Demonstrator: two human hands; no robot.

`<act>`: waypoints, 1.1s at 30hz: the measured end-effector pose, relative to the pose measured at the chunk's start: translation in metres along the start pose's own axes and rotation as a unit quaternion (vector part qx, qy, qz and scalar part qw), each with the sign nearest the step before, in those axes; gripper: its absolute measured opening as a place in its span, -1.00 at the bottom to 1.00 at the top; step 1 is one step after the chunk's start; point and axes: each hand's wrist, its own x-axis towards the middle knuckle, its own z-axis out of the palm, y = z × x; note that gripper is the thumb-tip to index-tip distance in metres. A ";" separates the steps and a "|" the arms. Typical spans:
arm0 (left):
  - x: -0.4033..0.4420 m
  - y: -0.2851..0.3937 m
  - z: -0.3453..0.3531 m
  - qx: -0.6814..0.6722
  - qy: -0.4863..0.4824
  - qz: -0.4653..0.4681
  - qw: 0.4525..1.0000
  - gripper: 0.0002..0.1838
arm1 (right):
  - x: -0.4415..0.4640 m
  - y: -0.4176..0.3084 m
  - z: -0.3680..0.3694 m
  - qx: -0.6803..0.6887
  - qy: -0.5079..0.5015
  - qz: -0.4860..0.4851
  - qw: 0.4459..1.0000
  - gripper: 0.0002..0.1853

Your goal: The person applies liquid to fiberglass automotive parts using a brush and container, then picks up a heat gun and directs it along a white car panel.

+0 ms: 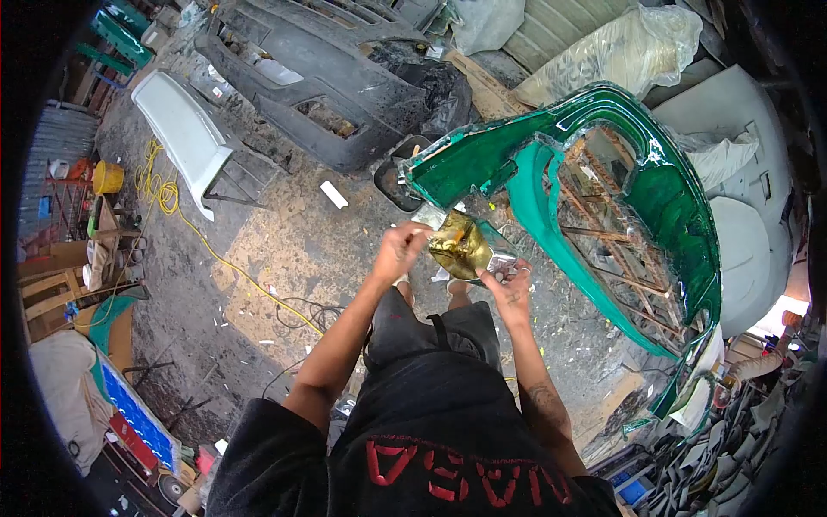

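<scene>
Two bare hands are counted, one left hand [402,248] and one right hand [506,289], and there can also be counted one gold-coloured container [463,257], one pale-handled tool [443,233], one large green moulded shell [687,207], one dark grey bumper [357,103], one long white panel [183,125] and one yellow bucket [108,177].

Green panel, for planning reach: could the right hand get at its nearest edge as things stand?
Probably yes: the right hand is close to the green panel with no obstacle visible between, though it is busy holding the gold-coloured container.
</scene>
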 end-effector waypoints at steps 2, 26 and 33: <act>0.007 -0.024 -0.014 0.001 0.041 0.002 0.999 -0.85 | 0.010 0.021 0.002 0.054 -0.002 0.004 0.999 -0.22; 0.028 -0.087 0.030 0.292 0.107 0.035 0.950 -0.85 | -0.056 0.054 -0.072 0.108 0.122 0.118 0.979 -0.14; 0.033 -0.078 0.038 0.197 0.091 0.003 0.976 -0.82 | -0.059 0.045 -0.072 0.125 0.139 0.105 0.977 -0.21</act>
